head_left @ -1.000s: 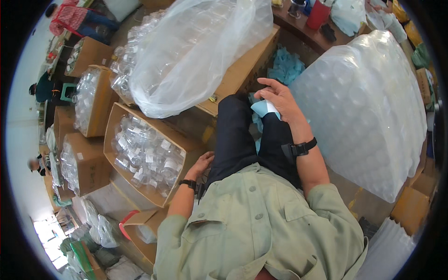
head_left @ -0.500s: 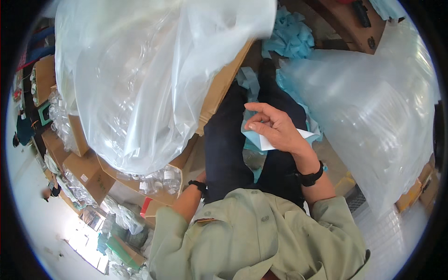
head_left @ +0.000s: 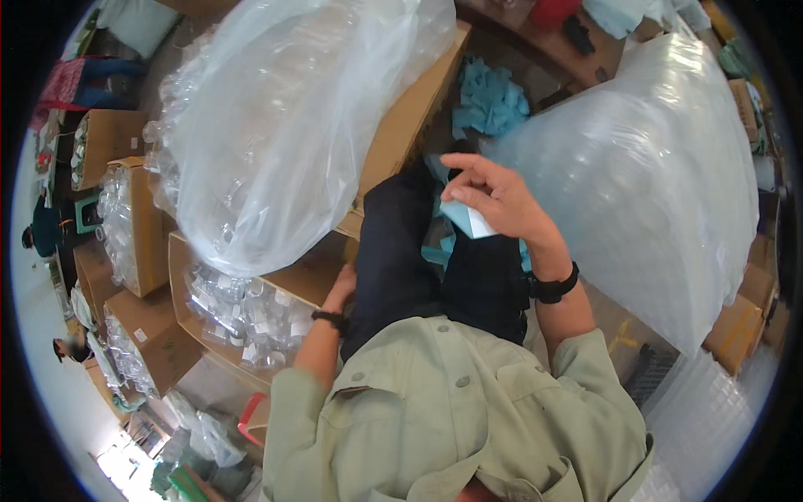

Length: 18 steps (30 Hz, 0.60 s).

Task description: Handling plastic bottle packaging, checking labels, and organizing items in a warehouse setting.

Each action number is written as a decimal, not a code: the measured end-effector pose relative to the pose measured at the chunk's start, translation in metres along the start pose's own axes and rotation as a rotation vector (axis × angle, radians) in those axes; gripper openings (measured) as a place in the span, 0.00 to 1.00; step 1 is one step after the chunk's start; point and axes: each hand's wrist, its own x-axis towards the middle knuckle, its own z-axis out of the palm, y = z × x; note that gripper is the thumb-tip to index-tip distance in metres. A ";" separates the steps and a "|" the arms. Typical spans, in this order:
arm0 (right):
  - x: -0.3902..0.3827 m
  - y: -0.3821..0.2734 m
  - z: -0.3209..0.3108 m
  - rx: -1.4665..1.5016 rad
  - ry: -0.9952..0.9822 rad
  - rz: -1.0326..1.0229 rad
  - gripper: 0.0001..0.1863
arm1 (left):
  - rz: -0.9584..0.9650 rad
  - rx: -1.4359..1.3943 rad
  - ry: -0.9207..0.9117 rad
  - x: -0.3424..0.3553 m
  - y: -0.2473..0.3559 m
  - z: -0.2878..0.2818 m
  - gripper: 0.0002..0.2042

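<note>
My right hand (head_left: 489, 197) is over my thighs, thumb and fingers loosely curled on a folded light-blue and white sheet (head_left: 462, 219). My left hand (head_left: 341, 283) hangs low beside my left thigh, near an open cardboard box (head_left: 180, 284) of clear plastic bottles (head_left: 242, 314); its fingertips are hidden. Crumpled blue sheets (head_left: 489, 96) lie beyond my feet. Above the left box, a large clear plastic bag (head_left: 284, 134) is draped over more bottles and a long carton (head_left: 401, 125).
A big translucent bag of round items (head_left: 636, 184) fills my right side. More bottle cartons (head_left: 167, 343) line the left, with a green stool (head_left: 88, 213) and other people (head_left: 46, 226) beyond. A brown table (head_left: 502, 25) stands at the top; cartons (head_left: 723, 326) sit at far right.
The view shifted toward the upper-left plastic bag half a second ago and has swung back. My right hand stays on the sheet, now higher in the picture than half a second ago.
</note>
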 end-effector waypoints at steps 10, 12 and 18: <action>-0.043 -0.061 0.078 -0.233 -0.287 -0.195 0.26 | 1.017 -0.158 0.177 -0.161 0.202 0.006 0.34; -0.044 -0.084 0.095 -0.342 -0.342 -0.166 0.28 | 1.056 -0.334 -0.061 -0.158 0.209 0.016 0.40; -0.048 -0.080 0.095 -0.253 -0.285 -0.195 0.30 | 0.806 -0.584 -0.347 -0.161 0.202 -0.001 0.43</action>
